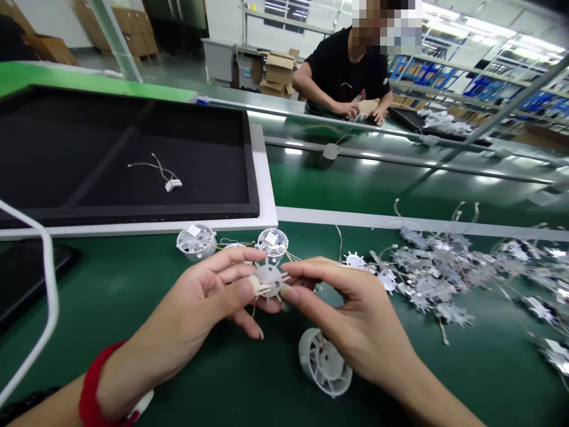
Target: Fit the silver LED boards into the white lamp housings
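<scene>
Between my two hands is a small whitish disc with prongs round its rim, like those in the pile at the right. My left hand grips it from the left, the thumb in front beside a small pale connector. From the right, thumb and forefinger of my right hand pinch its edge. Below the right hand a white round fan housing lies tilted on the green table, partly covered by the hand. Just beyond my fingers stand two round fan units with labels, one at the left and one nearer the middle.
Pronged discs with wires lie heaped at the right. A black tray at the left holds wired parts. A white curved bar crosses the left edge. Across the green line a person in black works.
</scene>
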A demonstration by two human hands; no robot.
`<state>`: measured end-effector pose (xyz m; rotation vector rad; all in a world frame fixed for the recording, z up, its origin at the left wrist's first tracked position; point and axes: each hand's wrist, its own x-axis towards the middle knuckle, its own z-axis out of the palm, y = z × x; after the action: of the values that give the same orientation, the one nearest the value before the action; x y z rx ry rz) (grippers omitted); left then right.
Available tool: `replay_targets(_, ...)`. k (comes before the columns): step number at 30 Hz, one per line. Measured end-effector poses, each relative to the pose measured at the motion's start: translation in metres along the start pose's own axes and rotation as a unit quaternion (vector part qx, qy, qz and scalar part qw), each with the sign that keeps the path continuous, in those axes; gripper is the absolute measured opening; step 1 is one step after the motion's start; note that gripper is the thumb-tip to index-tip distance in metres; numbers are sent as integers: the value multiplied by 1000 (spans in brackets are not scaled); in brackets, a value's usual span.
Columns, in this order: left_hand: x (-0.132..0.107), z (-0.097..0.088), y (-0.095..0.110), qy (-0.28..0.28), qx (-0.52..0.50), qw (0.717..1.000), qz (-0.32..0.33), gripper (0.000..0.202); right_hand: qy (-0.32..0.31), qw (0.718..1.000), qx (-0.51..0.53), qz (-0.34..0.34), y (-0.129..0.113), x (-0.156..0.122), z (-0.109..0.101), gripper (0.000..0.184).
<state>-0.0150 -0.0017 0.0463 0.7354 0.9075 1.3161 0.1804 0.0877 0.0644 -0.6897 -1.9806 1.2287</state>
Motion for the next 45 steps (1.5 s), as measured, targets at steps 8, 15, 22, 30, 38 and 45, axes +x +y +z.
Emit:
replay_targets(8, 0, 0, -4, 50, 70, 994, 63, 23, -21, 998, -57, -35, 5, 0, 0, 7)
replay_targets(15, -1, -3, -1, 71, 87, 991, 74, 19, -25, 994, -81, -68, 7, -4, 3, 8)
replay_targets(22, 2, -2, 4, 37, 49, 998, 14, 21, -29, 996, -69, -52, 7, -4, 1, 9)
replay_targets(30, 3, -8, 5, -11, 15, 1000, -24, 31, -38, 998, -34, -43, 4, -1, -4, 9)
replay_targets(38, 3, -5, 6, -10, -11, 998, -56, 19, -109, 993, -44, 10, -2, 2, -8, 22)
replay_targets(45, -5, -14, 4, 53, 88, 995, -19, 31, 80, 993, -90, -7, -2, -2, -19, 15)
